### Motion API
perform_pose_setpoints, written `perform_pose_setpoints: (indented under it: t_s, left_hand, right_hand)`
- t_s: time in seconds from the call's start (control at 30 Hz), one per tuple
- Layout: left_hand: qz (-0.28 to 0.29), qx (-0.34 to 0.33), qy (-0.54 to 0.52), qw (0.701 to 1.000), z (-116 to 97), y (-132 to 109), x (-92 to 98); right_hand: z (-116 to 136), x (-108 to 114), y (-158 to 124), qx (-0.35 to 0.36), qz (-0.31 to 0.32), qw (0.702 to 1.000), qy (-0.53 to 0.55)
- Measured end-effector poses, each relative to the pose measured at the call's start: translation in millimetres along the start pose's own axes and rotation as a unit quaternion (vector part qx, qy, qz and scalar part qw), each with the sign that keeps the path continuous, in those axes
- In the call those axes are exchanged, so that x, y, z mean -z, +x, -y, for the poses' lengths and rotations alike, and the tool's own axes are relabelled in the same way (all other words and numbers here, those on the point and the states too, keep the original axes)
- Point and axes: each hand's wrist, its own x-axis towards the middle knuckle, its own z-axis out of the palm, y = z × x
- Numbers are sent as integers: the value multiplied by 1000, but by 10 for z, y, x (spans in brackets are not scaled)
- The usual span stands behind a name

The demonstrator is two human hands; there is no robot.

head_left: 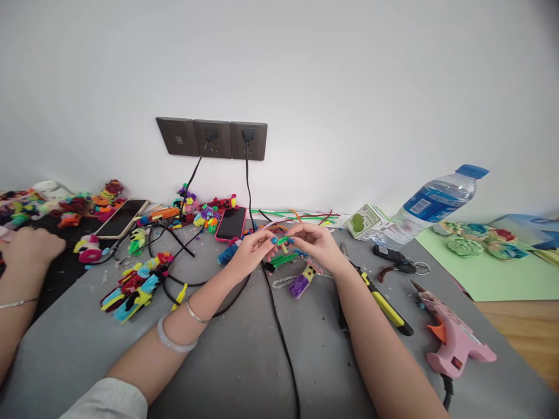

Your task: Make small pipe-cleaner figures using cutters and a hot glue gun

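Observation:
My left hand (254, 245) and my right hand (315, 244) meet over the middle of the grey table. Between their fingertips they pinch a small green pipe cleaner piece (283, 240), with a bit of yellow below it. Just under the hands lies a small purple and yellow pipe cleaner figure (301, 280), near a silver tinsel strand (283, 283). Some green pipe cleaners (283, 261) rest beside it. Right of my right wrist are yellow and black pliers (386, 305), partly hidden by my forearm.
A pink glue gun (456, 337) lies at the right, near car keys (395, 259), a water bottle (430, 203) and a juice carton (367, 221). Black cables (277, 326) cross the table. Finished pipe cleaner figures (135, 288) and phones (230, 223) lie left. Another person's hand (32, 250) is at far left.

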Motion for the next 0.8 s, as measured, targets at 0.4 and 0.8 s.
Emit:
perform_pose_setpoints:
  t_s: [0.4,0.8]
  left_hand:
    - [46,26,-15,998,-40,-7,-23]
    - [-21,-44,151,987,12,13,55]
  right_hand:
    - [31,-15,-3,7,12,999,-31]
    - [-8,16,-15,-18,21,998,-64]
